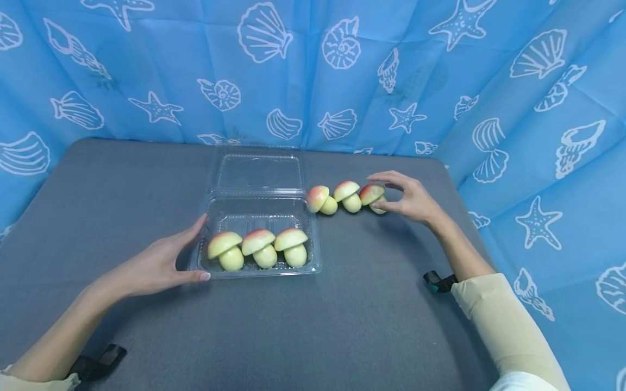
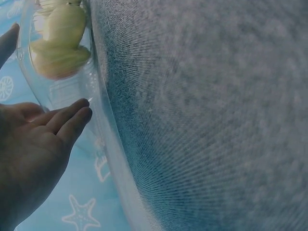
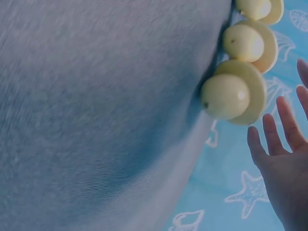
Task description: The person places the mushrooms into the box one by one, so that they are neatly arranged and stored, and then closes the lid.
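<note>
A clear plastic clamshell box [image 1: 254, 212] stands with its lid folded back. Three yellow mushroom-shaped pieces with reddish caps, one a left mushroom [image 1: 231, 259], lie in a row along its near side. My left hand [image 1: 151, 263] is at the box's left side, thumb at the near corner and fingers spread apart along the edge. Right of the box, three more mushrooms lie on the table in a row. Around the rightmost mushroom [image 1: 373, 194] my right hand [image 1: 408, 198] spreads thumb and fingers; in the right wrist view its fingers [image 3: 272, 137] are extended beside that mushroom [image 3: 226, 96].
A grey cloth covers the table [image 1: 313, 331]. Behind it and to the right hangs a blue curtain [image 1: 303, 70] with white shells and starfish. The box's open lid [image 1: 259, 172] lies toward the table's back edge. Black wrist straps [image 1: 440, 282] are on both forearms.
</note>
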